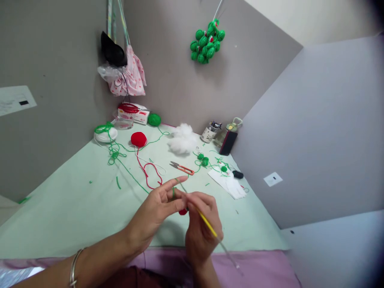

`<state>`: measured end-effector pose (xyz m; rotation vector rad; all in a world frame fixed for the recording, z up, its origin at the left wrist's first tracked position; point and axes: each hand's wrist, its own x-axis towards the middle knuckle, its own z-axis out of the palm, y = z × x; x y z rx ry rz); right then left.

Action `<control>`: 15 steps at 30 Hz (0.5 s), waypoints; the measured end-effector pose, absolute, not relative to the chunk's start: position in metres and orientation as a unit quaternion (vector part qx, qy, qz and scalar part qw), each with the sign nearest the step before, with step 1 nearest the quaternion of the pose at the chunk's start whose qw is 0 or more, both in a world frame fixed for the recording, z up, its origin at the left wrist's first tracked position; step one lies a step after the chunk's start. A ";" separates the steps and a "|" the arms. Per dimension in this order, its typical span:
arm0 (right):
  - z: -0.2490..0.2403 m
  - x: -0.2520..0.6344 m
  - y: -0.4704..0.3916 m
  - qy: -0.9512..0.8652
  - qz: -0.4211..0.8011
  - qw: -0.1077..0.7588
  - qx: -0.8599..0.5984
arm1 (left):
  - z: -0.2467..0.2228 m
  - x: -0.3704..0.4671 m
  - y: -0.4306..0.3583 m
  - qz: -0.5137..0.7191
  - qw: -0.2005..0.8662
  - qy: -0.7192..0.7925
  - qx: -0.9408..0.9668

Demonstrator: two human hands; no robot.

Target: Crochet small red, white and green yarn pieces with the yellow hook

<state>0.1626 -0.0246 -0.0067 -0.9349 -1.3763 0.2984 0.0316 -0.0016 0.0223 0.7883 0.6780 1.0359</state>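
Note:
My right hand (204,228) grips a crochet hook (209,225) with a yellow handle, its back end pointing down to the right. My left hand (160,206) pinches a small red crochet piece (183,212) between thumb and fingers, its index finger stretched out. Green yarn (173,192) runs over the left fingers and trails back across the table. Both hands meet at the piece, and the fingers partly hide it and the hook's tip. Just beyond them lie orange-handled thread snips (182,168).
A red yarn ball (138,139), a green yarn ball (154,119) and white stuffing (182,139) lie further back. Small green crocheted balls (203,159), white paper (228,183) and a leaning phone (228,143) are at right. A green cluster (207,43) hangs on the wall.

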 end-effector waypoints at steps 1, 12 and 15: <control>-0.008 0.163 -0.024 -0.598 0.147 0.669 -0.416 | 0.023 0.032 -0.002 0.464 0.754 0.304 0.352; -0.012 0.169 -0.029 -0.642 0.070 0.619 -0.447 | 0.021 0.029 0.001 0.477 0.703 0.339 0.404; -0.014 0.168 -0.032 -0.642 0.021 0.624 -0.444 | 0.018 0.029 0.002 0.451 0.759 0.322 0.343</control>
